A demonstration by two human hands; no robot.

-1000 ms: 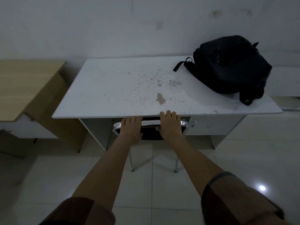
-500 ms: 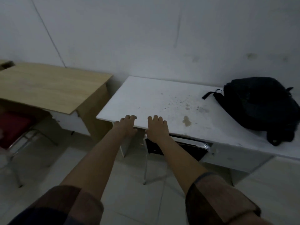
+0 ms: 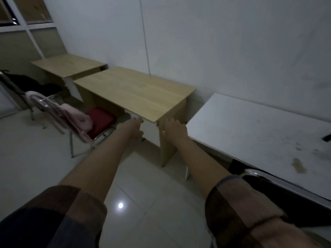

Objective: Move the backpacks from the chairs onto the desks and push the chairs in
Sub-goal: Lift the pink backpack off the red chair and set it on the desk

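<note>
Arms extend forward, both grips empty with fingers loosely spread: left hand and right hand in the air before the light wooden bench. Pink fabric backpack rests on the red-cushioned metal chair, which stands pulled out left of that bench. White stained bench stands at right.

One head-worn wide-angle camera looks forward and down along both outstretched arms. It faces the wall, tilted, with a wooden desk at frame centre, a white desk close at the right edge, and the floor filling the lower left.
</note>
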